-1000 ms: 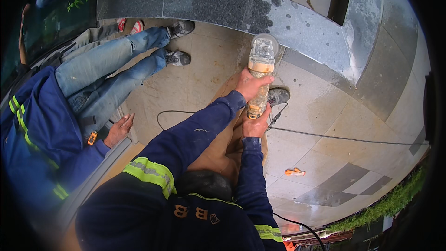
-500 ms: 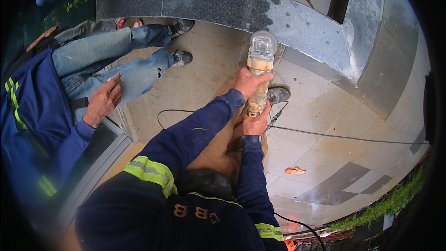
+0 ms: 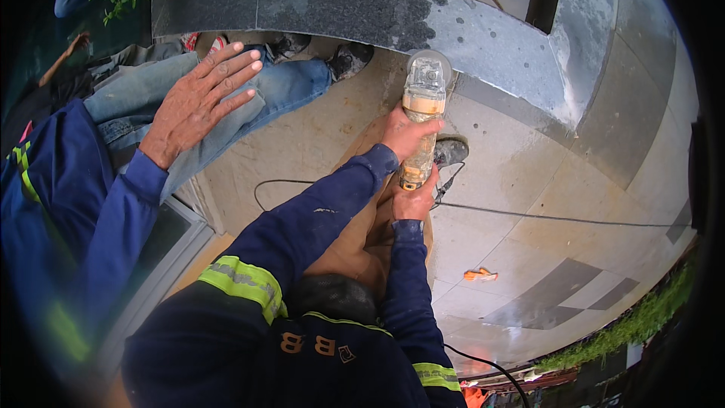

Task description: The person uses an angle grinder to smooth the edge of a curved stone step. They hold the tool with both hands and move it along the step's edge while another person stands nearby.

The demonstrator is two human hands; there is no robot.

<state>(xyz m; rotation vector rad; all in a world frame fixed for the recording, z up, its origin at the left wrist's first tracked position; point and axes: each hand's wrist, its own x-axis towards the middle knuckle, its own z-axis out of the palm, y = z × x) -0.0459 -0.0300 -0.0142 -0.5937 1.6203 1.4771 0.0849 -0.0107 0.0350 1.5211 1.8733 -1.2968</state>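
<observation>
Both of my hands hold a dusty, stained angle grinder (image 3: 425,98) with its head pointing away from me. My left hand (image 3: 406,134) wraps round the body just behind the head, thumb across the top. My right hand (image 3: 415,200) grips the rear end, close to the cord (image 3: 445,189). The round disc (image 3: 442,60) shows beside the grinder's head, near the lower edge of the grey stone curb (image 3: 483,38). From this view I cannot tell whether the disc touches the stone.
At left a co-worker in jeans (image 3: 279,91) holds out an open hand (image 3: 200,102). Wet paving tiles (image 3: 513,159) lie around my shoe (image 3: 451,151). A dark cable (image 3: 559,219) crosses them to the right. An orange-and-white glove-like item (image 3: 480,275) lies on the floor.
The co-worker's hand has risen and moved right with its fingers spread, and a foot of theirs has stepped right. My hands and the grinder stay practically in place.
</observation>
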